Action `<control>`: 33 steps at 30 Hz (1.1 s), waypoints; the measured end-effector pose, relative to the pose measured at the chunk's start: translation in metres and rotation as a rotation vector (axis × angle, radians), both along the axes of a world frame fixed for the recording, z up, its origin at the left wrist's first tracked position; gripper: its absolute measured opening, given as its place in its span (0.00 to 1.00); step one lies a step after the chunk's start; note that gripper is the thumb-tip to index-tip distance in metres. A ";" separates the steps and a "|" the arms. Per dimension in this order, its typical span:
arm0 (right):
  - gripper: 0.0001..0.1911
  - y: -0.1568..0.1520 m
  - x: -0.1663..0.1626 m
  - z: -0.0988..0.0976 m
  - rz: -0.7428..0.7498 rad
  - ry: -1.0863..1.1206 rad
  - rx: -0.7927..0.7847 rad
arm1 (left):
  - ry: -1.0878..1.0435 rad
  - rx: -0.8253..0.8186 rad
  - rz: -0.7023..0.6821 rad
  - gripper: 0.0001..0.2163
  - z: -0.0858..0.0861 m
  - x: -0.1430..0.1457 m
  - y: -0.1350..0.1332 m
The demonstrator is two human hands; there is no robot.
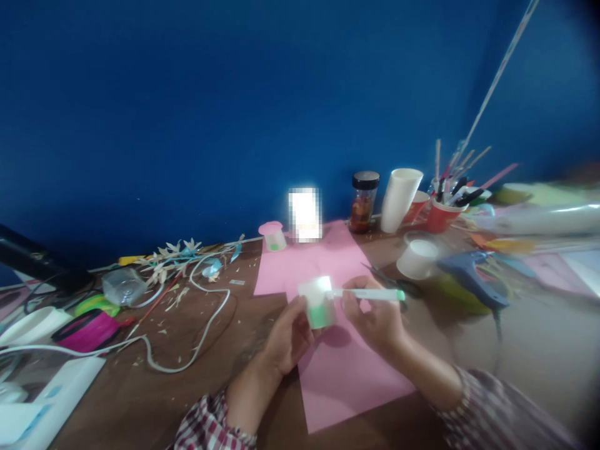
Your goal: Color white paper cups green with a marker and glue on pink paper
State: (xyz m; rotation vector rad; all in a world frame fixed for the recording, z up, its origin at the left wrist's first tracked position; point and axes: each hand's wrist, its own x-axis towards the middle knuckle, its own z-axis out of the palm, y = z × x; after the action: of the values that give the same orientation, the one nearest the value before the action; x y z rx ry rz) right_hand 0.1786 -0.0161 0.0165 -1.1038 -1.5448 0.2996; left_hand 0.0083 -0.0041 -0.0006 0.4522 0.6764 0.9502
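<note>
Small white cup with a green lower band is held over the pink paper sheet on the brown worktop, near the middle of the view. Left hand: fingers closed around the cup's lower left side. Right hand: fingers pinched on a slim white marker with a green end, lying nearly level and pointing at the cup's right side. Blur hides whether tip and wall touch. Step in hand, judged from the pose: marking the cup wall in green. Next move probably calls for a firm left hold and light, controlled marker pressure. Behind, a small white cup with a pink disc on top stands apart.
</note>
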 end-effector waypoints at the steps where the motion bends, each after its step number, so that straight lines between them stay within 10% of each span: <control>1: 0.04 0.000 0.000 0.000 -0.003 -0.001 0.004 | 0.001 0.000 0.000 0.13 0.000 0.000 0.000; 33: 0.03 -0.001 0.000 0.001 -0.030 0.043 0.018 | -0.043 0.049 -0.060 0.15 0.001 0.000 0.000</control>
State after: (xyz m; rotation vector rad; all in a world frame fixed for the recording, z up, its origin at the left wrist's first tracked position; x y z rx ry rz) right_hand 0.1784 -0.0172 0.0179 -1.0984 -1.4888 0.2867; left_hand 0.0078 -0.0044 0.0002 0.4910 0.5989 0.9190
